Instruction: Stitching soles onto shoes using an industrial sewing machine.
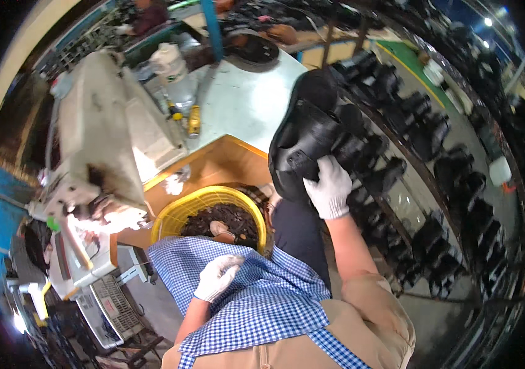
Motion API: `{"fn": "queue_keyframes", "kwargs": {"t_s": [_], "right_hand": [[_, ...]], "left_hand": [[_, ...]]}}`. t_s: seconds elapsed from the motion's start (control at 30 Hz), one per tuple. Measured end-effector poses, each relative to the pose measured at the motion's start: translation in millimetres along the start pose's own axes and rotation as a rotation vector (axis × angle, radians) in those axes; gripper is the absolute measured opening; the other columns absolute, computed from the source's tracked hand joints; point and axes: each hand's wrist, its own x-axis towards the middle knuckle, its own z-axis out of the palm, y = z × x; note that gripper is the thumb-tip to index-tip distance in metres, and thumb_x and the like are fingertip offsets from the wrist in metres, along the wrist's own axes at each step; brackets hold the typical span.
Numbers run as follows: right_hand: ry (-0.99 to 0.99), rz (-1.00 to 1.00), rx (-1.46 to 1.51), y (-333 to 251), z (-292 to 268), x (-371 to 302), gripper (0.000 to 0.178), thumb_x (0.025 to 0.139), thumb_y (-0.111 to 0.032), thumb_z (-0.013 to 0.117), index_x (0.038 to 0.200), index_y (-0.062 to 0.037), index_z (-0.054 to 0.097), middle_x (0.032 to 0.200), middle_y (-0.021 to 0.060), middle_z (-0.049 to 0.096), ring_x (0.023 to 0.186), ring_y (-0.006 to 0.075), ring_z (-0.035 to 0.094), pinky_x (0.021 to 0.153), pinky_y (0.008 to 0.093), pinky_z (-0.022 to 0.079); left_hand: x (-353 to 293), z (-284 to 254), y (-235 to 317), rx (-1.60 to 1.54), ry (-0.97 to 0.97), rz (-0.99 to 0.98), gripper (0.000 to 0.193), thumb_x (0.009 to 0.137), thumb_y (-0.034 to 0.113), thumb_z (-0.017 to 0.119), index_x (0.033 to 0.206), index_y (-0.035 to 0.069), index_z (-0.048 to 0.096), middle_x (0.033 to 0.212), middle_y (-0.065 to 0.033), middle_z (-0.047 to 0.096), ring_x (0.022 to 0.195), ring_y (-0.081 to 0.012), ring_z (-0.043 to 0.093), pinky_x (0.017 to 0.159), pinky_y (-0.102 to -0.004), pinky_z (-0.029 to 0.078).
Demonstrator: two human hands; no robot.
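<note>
My right hand point(329, 187), in a white knit glove, is closed on the near end of a black shoe point(304, 132) with broad straps. That shoe is held up at the right edge of the pale tabletop, beside racks of similar shoes. In a matching white glove, my left hand point(219, 275) is over my blue checked apron point(256, 301). Its fingers are loosely bent and a little apart, and nothing shows in them. Part of the shoe's far end blends into the dark shoes behind it.
A large cream sewing machine point(99, 129) stands at left, lit near its needle end. Below the table point(238, 104) sits a yellow basket point(163, 215) of dark scraps. A yellow-handled tool point(194, 121) lies near a white bottle point(168, 61). Shoe racks point(410, 154) fill the right side.
</note>
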Motion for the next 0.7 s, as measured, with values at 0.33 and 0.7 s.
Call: {"fn": "queue_keyframes", "kwargs": {"t_s": [0.33, 0.7], "right_hand": [[-0.134, -0.352, 0.146, -37, 53, 81, 0.052, 0.060, -0.010, 0.080, 0.110, -0.0048, 0.066, 0.112, 0.0161, 0.067, 0.112, 0.0350, 0.061, 0.096, 0.0443, 0.048], [-0.588, 0.162, 0.998, -107, 2, -99, 0.032, 0.090, -0.025, 0.071, 0.114, -0.0048, 0.068, 0.105, 0.0084, 0.074, 0.094, 0.0198, 0.072, 0.086, 0.0343, 0.056]], "left_hand": [[-30, -21, 1, -0.251, 0.006, -0.160, 0.032, 0.098, 0.018, 0.063, 0.125, 0.002, 0.068, 0.127, -0.0114, 0.069, 0.122, -0.0228, 0.062, 0.109, -0.0366, 0.045], [-13, -28, 5, -1.613, 0.355, -0.041, 0.075, 0.089, 0.036, 0.072, 0.150, 0.004, 0.040, 0.153, -0.0185, 0.045, 0.139, -0.0370, 0.046, 0.119, -0.0522, 0.037]]}}
